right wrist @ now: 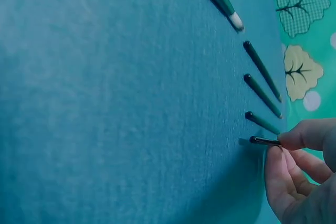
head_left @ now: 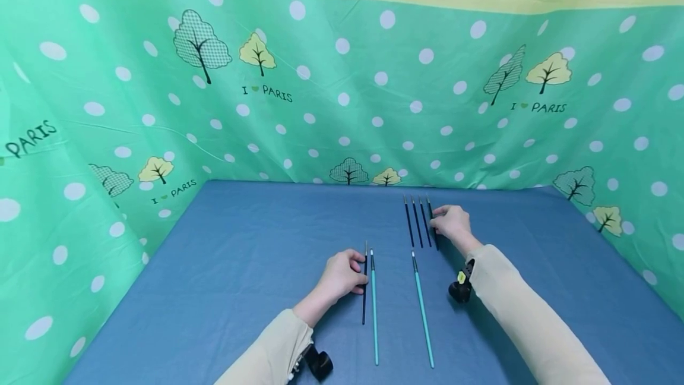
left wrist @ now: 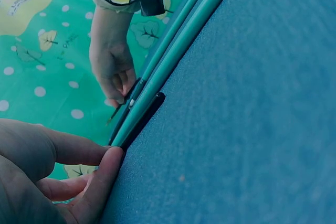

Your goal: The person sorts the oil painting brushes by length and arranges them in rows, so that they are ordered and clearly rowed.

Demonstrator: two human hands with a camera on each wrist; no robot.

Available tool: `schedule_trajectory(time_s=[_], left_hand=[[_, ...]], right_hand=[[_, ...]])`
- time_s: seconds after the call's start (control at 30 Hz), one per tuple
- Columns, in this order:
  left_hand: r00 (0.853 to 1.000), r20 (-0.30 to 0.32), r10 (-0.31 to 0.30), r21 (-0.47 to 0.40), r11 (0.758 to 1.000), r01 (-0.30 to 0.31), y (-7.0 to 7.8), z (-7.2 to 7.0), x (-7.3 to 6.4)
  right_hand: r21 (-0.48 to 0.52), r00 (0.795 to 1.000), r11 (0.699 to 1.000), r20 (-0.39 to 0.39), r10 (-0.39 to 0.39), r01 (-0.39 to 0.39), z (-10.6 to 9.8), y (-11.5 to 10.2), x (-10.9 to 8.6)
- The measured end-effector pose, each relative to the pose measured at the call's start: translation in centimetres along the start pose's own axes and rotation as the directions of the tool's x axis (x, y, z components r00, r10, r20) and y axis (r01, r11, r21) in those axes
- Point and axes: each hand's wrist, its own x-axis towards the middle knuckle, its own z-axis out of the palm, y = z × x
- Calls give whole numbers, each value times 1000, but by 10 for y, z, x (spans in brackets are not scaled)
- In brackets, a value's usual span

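Note:
At the front middle of the table, my left hand [head_left: 342, 275] pinches a thin black paintbrush [head_left: 364, 309] between thumb and fingers. Close along its right side lies a teal paintbrush [head_left: 374, 319]. In the left wrist view, the black brush's rounded end [left wrist: 159, 98] shows beyond the teal handle. Farther back, my right hand [head_left: 453, 223] holds the rightmost black paintbrush [right wrist: 265, 140] of a row by finger and thumb. Left of it, other black paintbrushes [head_left: 418, 224] lie side by side, bristles away from me. Fingers partly cover both held brushes.
A second teal paintbrush [head_left: 423, 314] lies in front of the black row, slightly slanted. Blue cloth [head_left: 240, 266] covers the table. Behind and along the sides hangs a green dotted curtain [head_left: 320, 76] with printed trees. Both wrists carry small black cameras [head_left: 461, 290].

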Motion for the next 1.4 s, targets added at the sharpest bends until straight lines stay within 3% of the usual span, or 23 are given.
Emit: schedule_trajectory(time_s=[1.07,1.4], left_hand=[[1000,-7,4,2,1000,-4,-3,2,1],[1000,-4,0,3,1000,1,-2,1,1]], right_hand=[[-46,998,999,-59,-19,16,7,9,9],[1,998,999,-52,-33,33,6,10,6]])
